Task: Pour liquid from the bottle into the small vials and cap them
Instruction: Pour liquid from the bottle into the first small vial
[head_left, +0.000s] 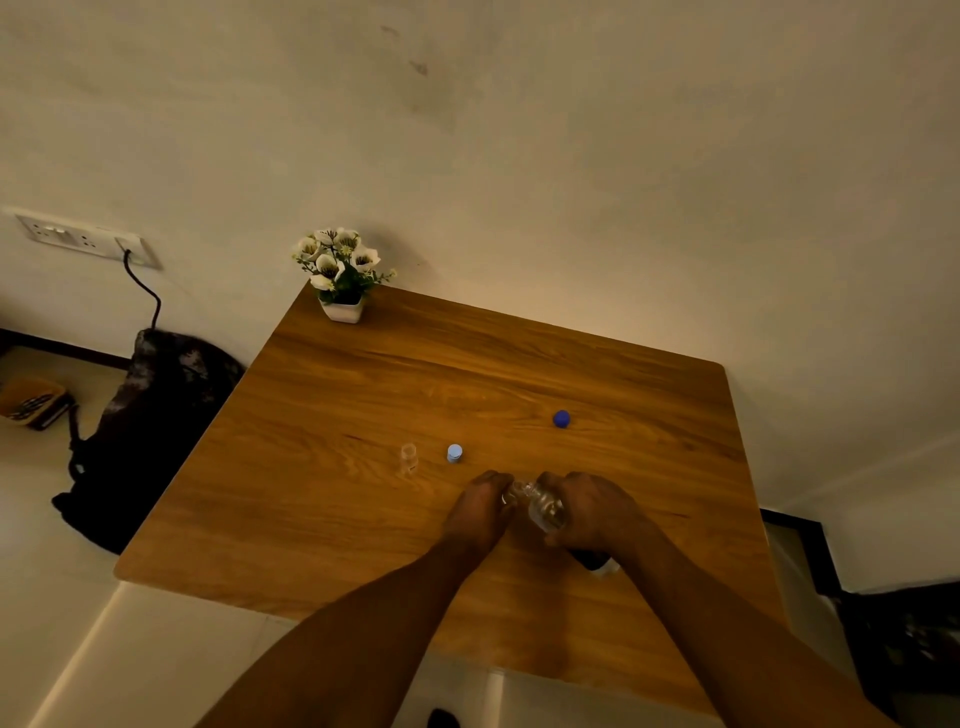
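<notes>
My right hand (592, 512) grips a clear bottle (545, 510) tilted to the left, its mouth at a small vial (509, 493) that my left hand (480, 506) holds; the vial is mostly hidden by my fingers. An open, clear vial (409, 456) stands upright on the wooden table (363, 415), left of a vial with a pale blue cap (454, 453). A dark blue cap (561, 419) lies alone further back on the right.
A small white pot of artificial flowers (340, 275) stands at the table's far left corner against the wall. A dark backpack (140, 431) leans on the floor left of the table. A dark object (592, 560) lies under my right wrist.
</notes>
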